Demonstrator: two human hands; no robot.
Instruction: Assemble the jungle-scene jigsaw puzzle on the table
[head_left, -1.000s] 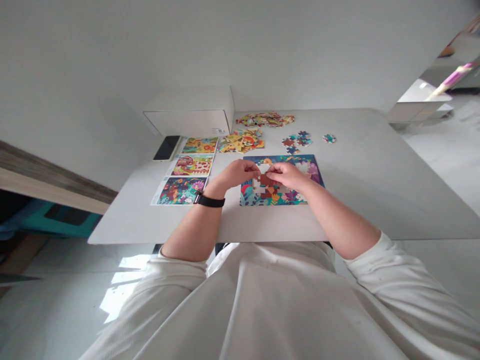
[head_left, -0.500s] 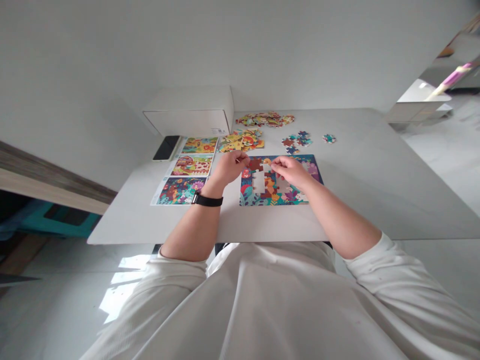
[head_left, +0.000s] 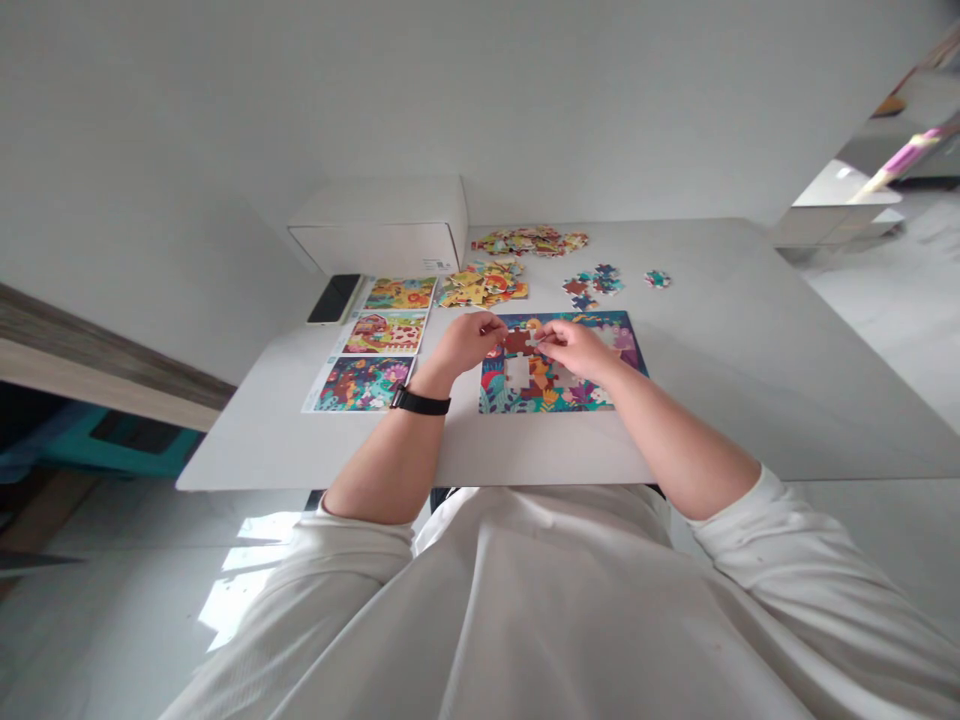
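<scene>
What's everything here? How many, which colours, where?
Table: 1, white, middle
Puzzle: 1, multicoloured, under hands
Brown pieces: count unclear, between hands
Cluster: several pieces, blue-teal-brown, beyond puzzle
Lone piece: 1, mostly teal, cluster's right
Yellow pile: many, mostly yellow, beside pictures
Back pile: many, mixed, back edge
Pictures: 3, multicoloured, left of puzzle
Phone: 1, black screen, pictures' left
Box: 1, white, back left
Teal thing: 1, teal, lower left
Blurred thing: 1, pink-cream, far right
Shirt: 1, white, bottom
Wristband: 1, black, left wrist
Left hand: 1, puzzle's left
Right hand: 1, puzzle's middle
</scene>
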